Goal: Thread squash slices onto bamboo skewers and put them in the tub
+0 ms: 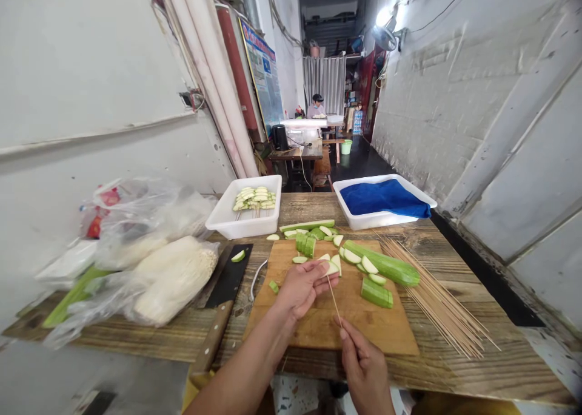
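Observation:
Over the wooden cutting board, my left hand is closed on pale, green-edged zucchini slices. A thin bamboo skewer runs from these slices down to my right hand, whose thumb and fingers pinch its lower part. Whether the tip goes through every slice is hidden by my left fingers. More cut zucchini pieces lie behind my left hand. A long zucchini rests at the board's right, with loose slices and a cut chunk beside it.
Right of the board lies a bundle of bamboo skewers. A cleaver with a wooden handle lies at left, near plastic bags. Behind stand a white tub with skewered slices and another tub under a blue cloth. A person sits far back.

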A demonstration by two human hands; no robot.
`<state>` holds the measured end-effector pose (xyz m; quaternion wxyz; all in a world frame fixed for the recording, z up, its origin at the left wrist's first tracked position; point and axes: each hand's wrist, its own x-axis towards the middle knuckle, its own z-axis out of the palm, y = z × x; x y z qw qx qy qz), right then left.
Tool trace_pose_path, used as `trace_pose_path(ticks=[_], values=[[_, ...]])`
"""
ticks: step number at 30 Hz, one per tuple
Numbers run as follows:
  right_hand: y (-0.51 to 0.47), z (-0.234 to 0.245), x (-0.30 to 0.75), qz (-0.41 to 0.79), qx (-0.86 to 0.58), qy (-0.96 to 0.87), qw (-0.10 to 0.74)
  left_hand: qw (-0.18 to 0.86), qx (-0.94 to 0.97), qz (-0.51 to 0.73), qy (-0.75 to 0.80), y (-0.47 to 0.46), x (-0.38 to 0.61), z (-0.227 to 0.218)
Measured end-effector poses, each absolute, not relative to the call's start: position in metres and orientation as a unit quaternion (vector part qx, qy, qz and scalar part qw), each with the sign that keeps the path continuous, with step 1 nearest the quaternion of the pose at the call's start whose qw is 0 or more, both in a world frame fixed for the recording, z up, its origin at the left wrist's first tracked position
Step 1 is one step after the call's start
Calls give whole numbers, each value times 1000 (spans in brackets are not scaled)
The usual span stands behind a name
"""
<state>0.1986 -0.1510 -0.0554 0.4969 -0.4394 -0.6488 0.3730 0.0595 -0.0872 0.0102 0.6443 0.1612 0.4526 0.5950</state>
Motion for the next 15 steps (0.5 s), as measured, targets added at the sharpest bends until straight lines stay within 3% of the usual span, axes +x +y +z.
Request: trace_pose_path(ticks=[15], values=[[-128, -48, 194, 461, -455, -613, 453, 691, 142, 565, 427, -97, 70, -6]])
